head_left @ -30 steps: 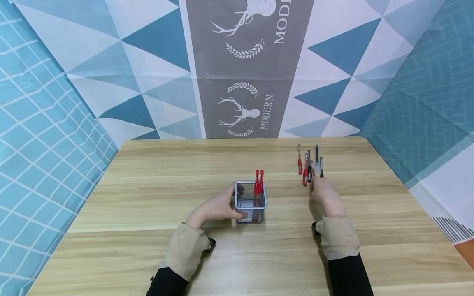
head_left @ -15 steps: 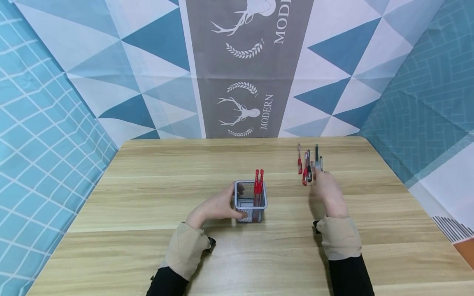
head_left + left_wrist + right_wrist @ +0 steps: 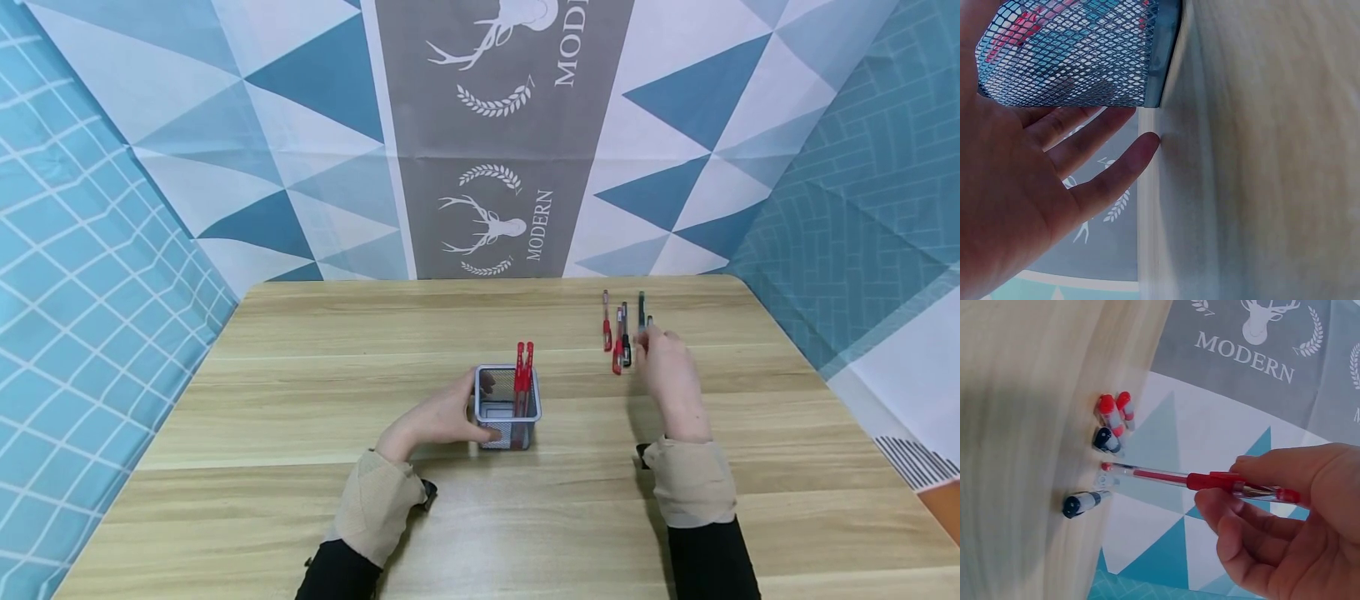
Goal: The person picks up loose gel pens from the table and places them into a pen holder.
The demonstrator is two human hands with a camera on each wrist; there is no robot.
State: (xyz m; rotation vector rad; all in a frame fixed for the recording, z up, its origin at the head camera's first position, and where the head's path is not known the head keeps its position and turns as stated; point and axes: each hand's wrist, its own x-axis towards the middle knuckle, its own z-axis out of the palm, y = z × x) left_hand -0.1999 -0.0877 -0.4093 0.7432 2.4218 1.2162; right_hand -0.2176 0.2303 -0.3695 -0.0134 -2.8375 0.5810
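Note:
My left hand (image 3: 438, 417) holds a square grey mesh pen holder (image 3: 507, 435) near the table's middle, thumb at its front and fingers round its far side. Two red pens (image 3: 520, 367) stand upright inside it, leaning to its right side. Over to the right, my right hand (image 3: 670, 371) pinches a red gel pen (image 3: 1160, 477) between thumb and fingers. In the right wrist view this pen points away from the palm, over the row of pens. Beyond that hand lie red pens (image 3: 618, 342), a black pen (image 3: 626, 337) and a dark-capped pen (image 3: 641, 308).
The wooden table (image 3: 300, 333) ends at a patterned cloth backdrop (image 3: 480, 158) at the back. Another red pen (image 3: 607, 325) lies at the left of the row. Blue cloth sheets (image 3: 82, 275) hang at the sides.
My right hand has shifted slightly away and to the right, taking the red gel pen up from its place in the row. The left hand and the pen holder stay put.

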